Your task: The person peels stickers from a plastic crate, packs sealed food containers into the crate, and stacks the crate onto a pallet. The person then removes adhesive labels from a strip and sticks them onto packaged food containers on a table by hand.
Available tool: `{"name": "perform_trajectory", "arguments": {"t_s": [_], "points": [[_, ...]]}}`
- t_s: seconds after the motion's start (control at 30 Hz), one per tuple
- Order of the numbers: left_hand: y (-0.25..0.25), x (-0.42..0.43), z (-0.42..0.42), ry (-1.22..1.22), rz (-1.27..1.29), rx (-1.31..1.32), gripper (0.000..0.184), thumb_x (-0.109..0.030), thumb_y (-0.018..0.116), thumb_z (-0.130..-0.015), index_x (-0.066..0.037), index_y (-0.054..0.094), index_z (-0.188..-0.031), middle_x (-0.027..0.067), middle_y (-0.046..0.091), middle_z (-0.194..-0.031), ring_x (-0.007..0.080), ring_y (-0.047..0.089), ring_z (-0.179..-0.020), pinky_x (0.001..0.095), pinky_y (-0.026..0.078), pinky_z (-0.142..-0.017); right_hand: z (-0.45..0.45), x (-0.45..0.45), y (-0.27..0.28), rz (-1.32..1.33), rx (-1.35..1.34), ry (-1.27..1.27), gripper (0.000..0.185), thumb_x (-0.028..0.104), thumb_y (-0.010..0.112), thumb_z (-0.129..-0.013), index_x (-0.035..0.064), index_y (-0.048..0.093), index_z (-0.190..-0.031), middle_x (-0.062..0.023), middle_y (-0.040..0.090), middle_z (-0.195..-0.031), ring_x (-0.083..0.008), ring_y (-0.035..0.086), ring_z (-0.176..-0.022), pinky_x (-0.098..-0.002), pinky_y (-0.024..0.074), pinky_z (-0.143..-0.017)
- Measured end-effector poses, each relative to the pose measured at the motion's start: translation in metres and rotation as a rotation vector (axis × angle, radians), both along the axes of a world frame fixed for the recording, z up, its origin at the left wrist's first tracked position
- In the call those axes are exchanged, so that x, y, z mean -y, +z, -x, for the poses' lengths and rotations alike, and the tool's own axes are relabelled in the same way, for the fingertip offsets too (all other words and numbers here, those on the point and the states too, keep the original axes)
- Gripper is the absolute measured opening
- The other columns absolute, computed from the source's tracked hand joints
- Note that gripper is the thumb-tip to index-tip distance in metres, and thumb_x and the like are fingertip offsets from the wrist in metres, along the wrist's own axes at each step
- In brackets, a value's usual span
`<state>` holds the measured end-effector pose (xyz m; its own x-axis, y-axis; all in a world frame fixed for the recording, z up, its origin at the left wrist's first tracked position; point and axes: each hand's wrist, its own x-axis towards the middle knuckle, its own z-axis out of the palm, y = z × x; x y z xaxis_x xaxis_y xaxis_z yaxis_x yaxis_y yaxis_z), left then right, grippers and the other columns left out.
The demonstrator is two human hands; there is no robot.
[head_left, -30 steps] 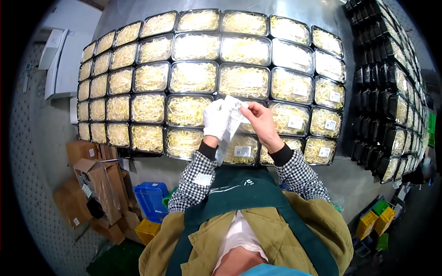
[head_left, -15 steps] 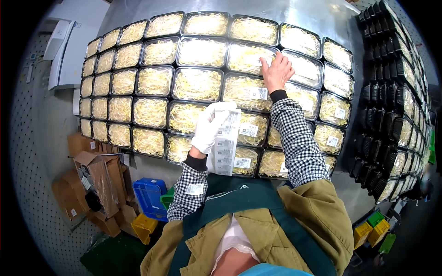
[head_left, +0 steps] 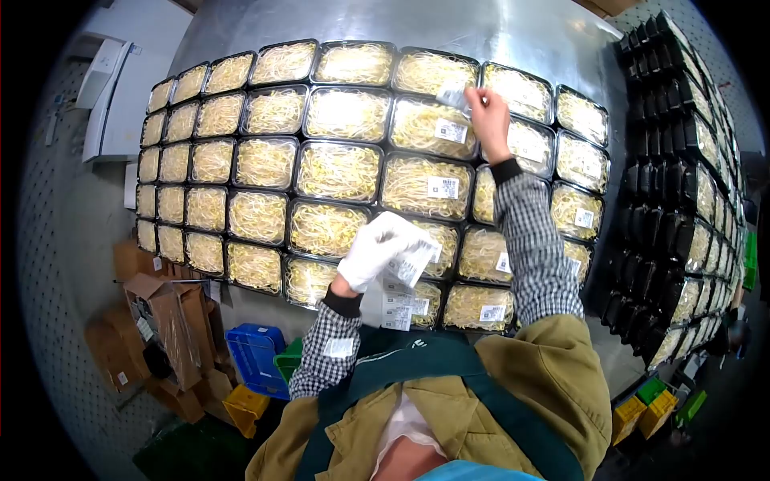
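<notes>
L grip clamped on lbl strip; R grip pinching single lbl at far-row sprout tray.

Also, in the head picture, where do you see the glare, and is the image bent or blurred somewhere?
Head view: glare whitens some sprout packs and the metal table shines; wide-angle distortion bows the pack rows; the right sleeve looks slightly smeared, the left sleeve crisper; print on the labels is mostly too small to read.
</notes>
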<state>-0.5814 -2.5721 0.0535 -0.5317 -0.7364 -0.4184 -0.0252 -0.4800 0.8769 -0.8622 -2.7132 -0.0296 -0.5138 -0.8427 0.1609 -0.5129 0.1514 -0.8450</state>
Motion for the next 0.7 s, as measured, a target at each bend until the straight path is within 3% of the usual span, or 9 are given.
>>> {"name": "perform_trajectory", "arguments": {"t_s": [0.07, 0.2, 0.27, 0.37, 0.43, 0.5, 0.53, 0.6, 0.7], "points": [[0.020, -0.005, -0.011, 0.006, 0.154, -0.029, 0.016, -0.003, 0.059, -0.086, 0.005, 0.066, -0.098, 0.0104, 0.052, -0.126, 0.0157, 0.058, -0.099, 0.0275, 0.052, -0.075, 0.012, 0.046, -0.014, -0.020, -0.293, -0.106, 0.030, 0.042, 0.067, -0.080, 0.0121, 0.069, -0.080, -0.0076, 0.063, -0.088, -0.0262, 0.055, -0.090, -0.0441, 0.0398, -0.079], [0.029, -0.019, -0.053, 0.143, -0.027, -0.051, 0.019, 0.000, 0.054, -0.086, 0.002, 0.064, -0.103, 0.0099, 0.067, -0.101, 0.0153, 0.064, -0.087, 0.0254, 0.050, -0.079, 0.007, 0.074, -0.039, -0.111, -0.615, -0.097, 0.041, 0.051, 0.069, -0.074, 0.0137, 0.067, -0.091, -0.0073, 0.058, -0.101, -0.0269, 0.047, -0.102, -0.0458, 0.0308, -0.090], [0.037, -0.022, -0.051, 0.338, -0.010, -0.025, 0.026, -0.002, 0.052, -0.089, 0.003, 0.059, -0.113, 0.0085, 0.067, -0.103, 0.0129, 0.064, -0.089, 0.0239, 0.050, -0.078, 0.006, 0.072, -0.040, -0.155, -0.718, -0.070, 0.055, 0.056, 0.070, -0.071, 0.0123, 0.062, -0.105, -0.0090, 0.056, -0.103, -0.0270, 0.047, -0.101, -0.0457, 0.0313, -0.090], [0.033, -0.025, -0.056, 0.463, -0.054, 0.028, 0.026, -0.008, 0.056, -0.091, 0.002, 0.059, -0.115, 0.0057, 0.066, -0.102, 0.0095, 0.061, -0.088, 0.0221, 0.048, -0.075, 0.003, 0.063, -0.039, -0.047, -0.712, -0.127, 0.050, 0.048, 0.068, -0.078, 0.0108, 0.059, -0.110, -0.0095, 0.056, -0.104, -0.0267, 0.048, -0.103, -0.0462, 0.0341, -0.087], [0.018, -0.026, -0.060, 0.472, 0.034, 0.087, 0.020, -0.010, 0.058, -0.090, 0.001, 0.064, -0.106, 0.0034, 0.066, -0.096, 0.0081, 0.059, -0.083, 0.0221, 0.047, -0.073, -0.018, 0.031, -0.024, 0.044, -0.389, -0.053, 0.039, 0.039, 0.063, -0.085, 0.0071, 0.061, -0.107, -0.0091, 0.062, -0.097, -0.0242, 0.055, -0.096, -0.0417, 0.0406, -0.082], [0.015, -0.025, -0.059, 0.502, 0.070, 0.197, 0.014, -0.012, 0.062, -0.088, -0.001, 0.067, -0.095, 0.0017, 0.065, -0.087, 0.0064, 0.055, -0.077, 0.0221, 0.044, -0.069, -0.072, -0.038, 0.027, -0.232, 0.339, 0.386, 0.031, 0.032, 0.057, -0.090, 0.0033, 0.065, -0.096, -0.0056, 0.064, -0.100, -0.0157, 0.056, -0.095, -0.0353, 0.0435, -0.083], [0.014, -0.027, -0.057, 0.551, 0.167, 0.240, 0.015, -0.014, 0.064, -0.088, -0.001, 0.067, -0.093, 0.0013, 0.064, -0.083, 0.0062, 0.054, -0.074, 0.0220, 0.044, -0.066, -0.104, -0.079, 0.068, -0.463, 0.488, 0.505, 0.027, 0.028, 0.057, -0.091, 0.0019, 0.065, -0.095, -0.0046, 0.064, -0.101, -0.0149, 0.056, -0.098, -0.0305, 0.0423, -0.088], [0.009, -0.027, -0.060, 0.581, 0.298, 0.300, 0.019, -0.018, 0.067, -0.086, 0.001, 0.067, -0.088, 0.0003, 0.062, -0.074, 0.0060, 0.052, -0.067, 0.0221, 0.043, -0.061, -0.145, -0.145, 0.093, -0.453, 0.696, 0.771, 0.033, 0.031, 0.062, -0.089, 0.0023, 0.065, -0.104, -0.0068, 0.066, -0.102, -0.0148, 0.059, -0.098, -0.0300, 0.0448, -0.089], [0.010, -0.037, -0.074, 0.321, 0.221, 0.338, 0.023, -0.020, 0.072, -0.083, 0.002, 0.068, -0.088, 0.0018, 0.064, -0.073, 0.0059, 0.054, -0.066, 0.0226, 0.044, -0.059, -0.178, -0.209, 0.110, -0.359, 0.812, 0.451, 0.017, 0.015, 0.066, -0.087, -0.0002, 0.065, -0.093, -0.0007, 0.065, -0.090, -0.0054, 0.056, -0.083, -0.0212, 0.0445, -0.076]]}}
